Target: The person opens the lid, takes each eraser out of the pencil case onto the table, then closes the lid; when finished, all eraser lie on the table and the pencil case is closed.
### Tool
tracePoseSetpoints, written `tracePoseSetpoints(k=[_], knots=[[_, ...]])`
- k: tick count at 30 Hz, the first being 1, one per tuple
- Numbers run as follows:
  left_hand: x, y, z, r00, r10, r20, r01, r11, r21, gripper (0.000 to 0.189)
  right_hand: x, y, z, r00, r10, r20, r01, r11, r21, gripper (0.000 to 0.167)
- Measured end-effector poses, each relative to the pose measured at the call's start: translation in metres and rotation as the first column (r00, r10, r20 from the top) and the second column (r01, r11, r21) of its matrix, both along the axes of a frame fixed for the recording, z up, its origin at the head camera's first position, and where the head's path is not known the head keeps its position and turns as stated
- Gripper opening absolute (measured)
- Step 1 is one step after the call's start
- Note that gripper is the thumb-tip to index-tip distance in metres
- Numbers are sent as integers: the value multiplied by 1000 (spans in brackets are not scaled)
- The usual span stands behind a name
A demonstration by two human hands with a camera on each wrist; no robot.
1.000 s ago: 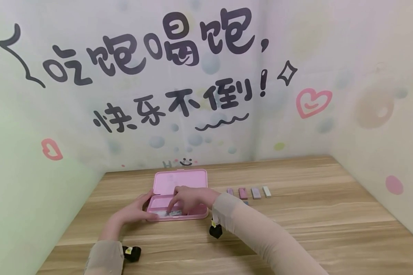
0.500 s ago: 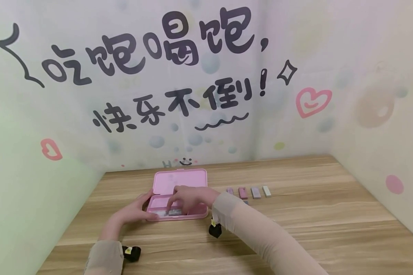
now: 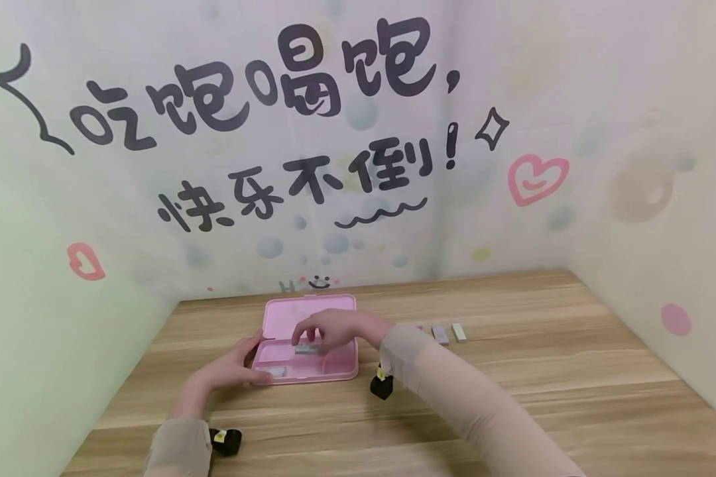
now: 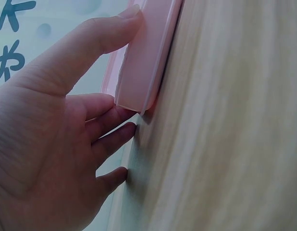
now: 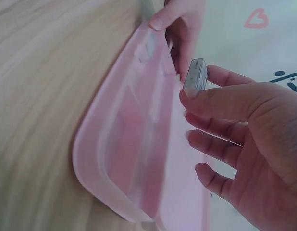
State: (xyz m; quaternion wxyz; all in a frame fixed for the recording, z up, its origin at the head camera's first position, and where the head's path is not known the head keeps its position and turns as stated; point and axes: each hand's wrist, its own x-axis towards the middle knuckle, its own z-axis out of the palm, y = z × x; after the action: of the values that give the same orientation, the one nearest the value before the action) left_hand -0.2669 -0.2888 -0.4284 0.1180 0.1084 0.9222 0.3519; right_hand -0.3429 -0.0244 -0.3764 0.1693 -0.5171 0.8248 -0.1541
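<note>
A pink pencil case [image 3: 277, 317] lies with its lid up at the back of the table. My left hand [image 3: 229, 366] holds its left end; in the left wrist view the thumb [image 4: 107, 36] presses one edge and the fingers meet the corner. Above the case, my right hand [image 3: 332, 329] pinches a small grey eraser-shaped block [image 5: 197, 75] between thumb and forefinger. The block is lifted clear of the compartments, its other fingers loosely bent. One pale piece [image 3: 276, 372] stays in the front left compartment, close to the left thumb.
To the right of the case are a lavender block [image 3: 439, 334] and a white block [image 3: 459, 332] on the wooden table [image 3: 513, 397]. The right sleeve [image 3: 453, 391] hides most of a pink one. A printed cloth [image 3: 394, 245] stands behind.
The right hand has risen out of the front compartment with the grey block and moved slightly back. Its sleeve now covers more of the row of blocks. The left hand keeps its hold.
</note>
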Motion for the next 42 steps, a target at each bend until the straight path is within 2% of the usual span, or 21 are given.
tracePoseSetpoints(k=[4, 12, 27, 38, 42], knots=[[1, -1, 0, 1000, 5, 4, -5, 1000, 1, 110, -1, 8, 6, 999, 0, 37, 0, 1000, -17, 48], [0, -2, -1, 1000, -4, 4, 4, 1000, 24, 110, -2, 22, 7, 998, 5, 56, -3, 999, -35, 47], [-2, -3, -2, 1000, -18, -10, 18, 1000, 17, 110, -2, 40, 7, 989, -75, 127, 82, 995, -52, 46], [-1, -3, -2, 1000, -14, -11, 14, 1000, 2, 110, 3, 80, 7, 970, -140, 197, 169, 976, -138, 44], [-1, -3, -3, 1000, -15, -12, 15, 1000, 2, 110, 6, 98, 6, 966, -169, 194, 200, 968, -149, 45]])
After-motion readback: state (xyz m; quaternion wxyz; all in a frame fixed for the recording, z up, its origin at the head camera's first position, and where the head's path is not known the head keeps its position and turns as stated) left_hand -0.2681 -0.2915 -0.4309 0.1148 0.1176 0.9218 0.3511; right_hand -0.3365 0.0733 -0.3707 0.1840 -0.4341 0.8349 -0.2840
